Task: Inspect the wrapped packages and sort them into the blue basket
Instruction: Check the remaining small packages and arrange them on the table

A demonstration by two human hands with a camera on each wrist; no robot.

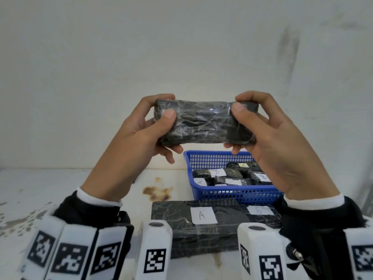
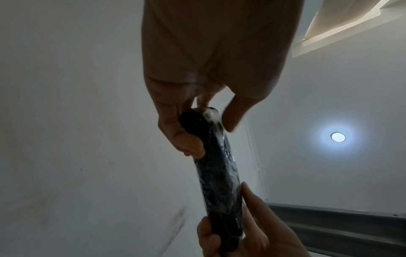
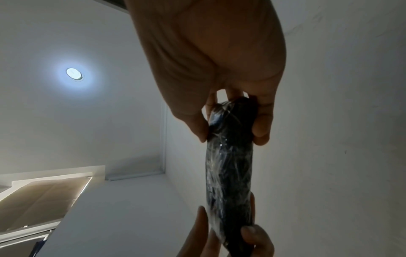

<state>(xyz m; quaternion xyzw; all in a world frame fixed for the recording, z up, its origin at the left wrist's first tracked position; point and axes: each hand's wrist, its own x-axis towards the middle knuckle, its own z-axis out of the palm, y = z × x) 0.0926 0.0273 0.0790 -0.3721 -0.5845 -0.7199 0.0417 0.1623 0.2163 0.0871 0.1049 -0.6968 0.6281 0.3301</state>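
Note:
I hold a dark package wrapped in clear film (image 1: 203,122) lengthwise in the air above the table, no label showing on the side facing me. My left hand (image 1: 153,126) grips its left end, thumb on the front and fingers behind. Its right end sits in the grip of my right hand (image 1: 256,126), held the same way. Both wrist views show the package (image 2: 217,173) (image 3: 228,165) edge-on between thumb and fingers. Below it stands the blue basket (image 1: 232,194), holding several wrapped packages with white labels marked A, B and X.
A large flat wrapped package (image 1: 175,221) with white labels A (image 1: 202,215) and B (image 1: 260,210) lies on the white table in front of the basket. A rust stain (image 1: 157,191) marks the table left of the basket. A white wall rises behind.

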